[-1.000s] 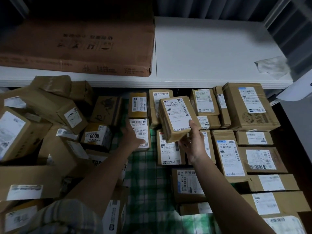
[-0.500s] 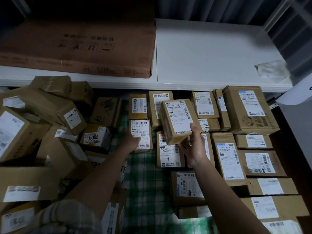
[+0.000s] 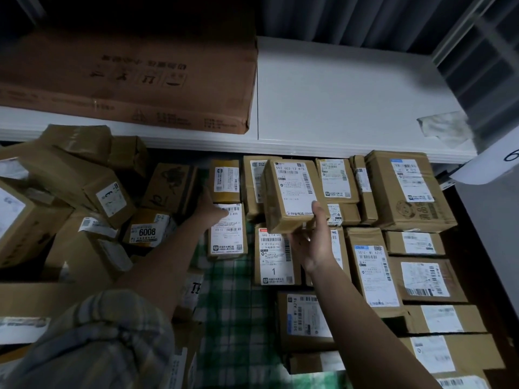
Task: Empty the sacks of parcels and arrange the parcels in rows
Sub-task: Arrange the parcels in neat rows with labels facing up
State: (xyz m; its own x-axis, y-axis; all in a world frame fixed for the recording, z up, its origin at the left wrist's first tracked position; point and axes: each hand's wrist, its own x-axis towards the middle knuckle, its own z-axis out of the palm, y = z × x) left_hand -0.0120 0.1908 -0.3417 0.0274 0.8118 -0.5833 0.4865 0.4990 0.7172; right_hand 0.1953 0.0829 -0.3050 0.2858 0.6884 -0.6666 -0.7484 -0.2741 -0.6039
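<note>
Partway through. Holding a labelled cardboard parcel up in the right hand, above the neat rows; left hand reaching among back-row parcels, grip hidden. Still awaiting sorting: the jumbled heap at left.

Parcel rows right of pile

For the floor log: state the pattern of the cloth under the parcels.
Green-and-white checked cloth, seen in the head view.
</note>
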